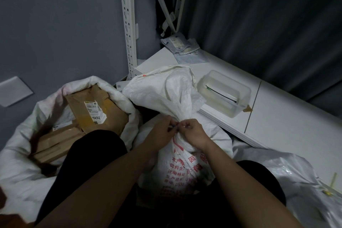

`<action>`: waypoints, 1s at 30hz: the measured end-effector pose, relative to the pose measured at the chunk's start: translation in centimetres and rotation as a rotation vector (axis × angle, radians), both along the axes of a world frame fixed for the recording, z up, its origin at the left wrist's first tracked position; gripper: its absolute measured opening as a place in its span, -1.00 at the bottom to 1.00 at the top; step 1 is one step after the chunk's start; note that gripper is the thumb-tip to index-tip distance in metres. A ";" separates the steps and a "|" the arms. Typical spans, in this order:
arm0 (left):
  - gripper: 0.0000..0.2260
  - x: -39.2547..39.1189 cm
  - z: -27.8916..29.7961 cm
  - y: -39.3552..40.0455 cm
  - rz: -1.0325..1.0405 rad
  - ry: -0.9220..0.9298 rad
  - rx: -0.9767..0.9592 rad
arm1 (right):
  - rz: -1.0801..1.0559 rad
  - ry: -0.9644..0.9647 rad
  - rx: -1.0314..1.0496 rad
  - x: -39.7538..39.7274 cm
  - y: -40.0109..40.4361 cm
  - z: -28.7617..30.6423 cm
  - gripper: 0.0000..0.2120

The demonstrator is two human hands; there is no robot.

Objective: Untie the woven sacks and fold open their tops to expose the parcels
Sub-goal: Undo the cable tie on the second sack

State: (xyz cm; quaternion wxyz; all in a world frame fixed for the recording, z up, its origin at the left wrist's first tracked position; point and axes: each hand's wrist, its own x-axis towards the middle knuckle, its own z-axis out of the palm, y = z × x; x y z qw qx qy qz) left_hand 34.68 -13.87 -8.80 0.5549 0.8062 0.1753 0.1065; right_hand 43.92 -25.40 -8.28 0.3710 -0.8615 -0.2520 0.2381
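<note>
White woven plastic fills the middle of the view: a tied sack (177, 153) with red printing stands between the person's knees, its neck bunched tight and its loose top flopped back against the edge of the white table (277, 116). Both hands work at that neck. The left hand (161, 131) and the right hand (194, 133) meet at the knot (177, 127), the fingertips of each curled in a fine pinching grip on what looks like a thin tie; the tie itself is too small to make out clearly

As for progress, I judge the job partly done. The open sack (27, 153) on the person's left already has its rim rolled back, and brown cardboard parcels (92, 109) with shipping labels show inside it. The middle sack is not yet untied, so loosening the knot and folding its top down remain. A silvery-grey bag (296, 181) lies at the person's right; whether it needs opening I cannot tell

On the table sit a clear plastic tub (225, 92) and, toward the corner, some flat mailers (183, 48). A white perforated shelf upright (127, 24) rises against a blue-grey wall, and a dark curtain (268, 24) hangs behind the table. The room is dim
</note>
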 end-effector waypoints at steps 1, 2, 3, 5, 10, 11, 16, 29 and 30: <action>-0.84 0.0 0.0 0.0 -0.002 -0.005 0.007 | 0.002 0.007 0.003 0.0 -0.1 -0.1 -0.79; -0.86 0.0 -0.3 0.0 -0.005 -0.009 -0.004 | -0.002 0.009 -0.001 0.0 -0.2 -0.2 -0.79; -0.87 0.0 -0.4 0.0 -0.010 -0.008 -0.030 | -0.011 0.008 -0.005 0.2 -0.3 -0.3 -0.79; -0.86 -0.1 -0.4 0.1 -0.010 0.007 -0.065 | -0.018 0.008 -0.009 0.4 -0.4 -0.3 -0.79; -0.84 -0.5 -0.1 0.2 -0.015 -0.004 -0.013 | 0.008 0.040 0.000 0.4 -0.4 -0.6 -0.80; -0.87 -0.4 -0.2 0.3 -0.008 0.002 0.000 | 0.002 0.045 0.005 0.4 -0.4 -0.6 -0.80; -0.88 -0.4 0.5 0.5 -0.051 0.008 0.083 | -0.004 0.055 0.029 0.0 -0.6 0.0 -0.79; -0.84 -0.2 0.8 1.7 -0.230 -0.017 0.358 | 0.056 0.220 0.086 0.0 -2.0 3.0 -0.85; -0.80 -0.1 0.8 1.7 -0.244 -0.002 0.420 | 0.066 0.233 0.078 -0.2 -2.0 3.0 -0.85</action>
